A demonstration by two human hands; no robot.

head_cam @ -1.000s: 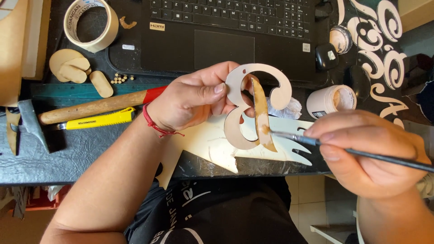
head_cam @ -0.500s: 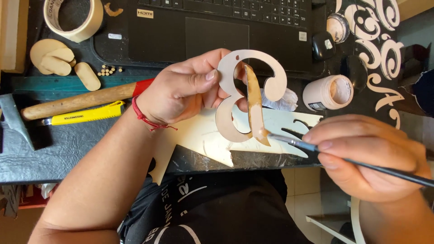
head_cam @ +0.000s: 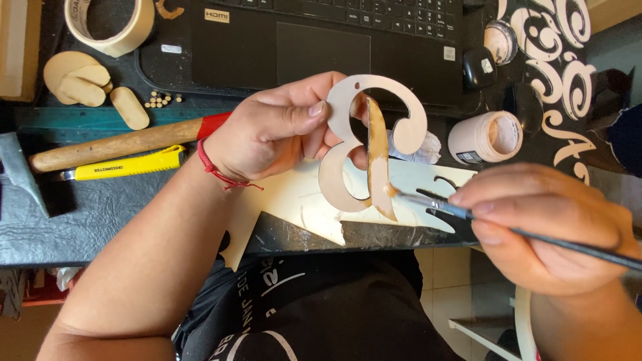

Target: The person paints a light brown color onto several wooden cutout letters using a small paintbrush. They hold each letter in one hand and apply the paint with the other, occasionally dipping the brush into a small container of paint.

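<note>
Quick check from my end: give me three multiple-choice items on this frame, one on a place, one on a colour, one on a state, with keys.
1. Where does the hammer lie?
A. left of the left hand
B. on the laptop
C. on the person's lap

2. What colour is the utility knife?
A. blue
B. yellow
C. white

3. How is the small paint jar?
A. capped
B. open, on its side
C. upside down

Answers: 1 A, its wooden handle runs along the table left of that hand. 2 B, its body is yellow. 3 B, its open mouth faces sideways beside the curly cutout, while the right hand holds the brush.
</note>
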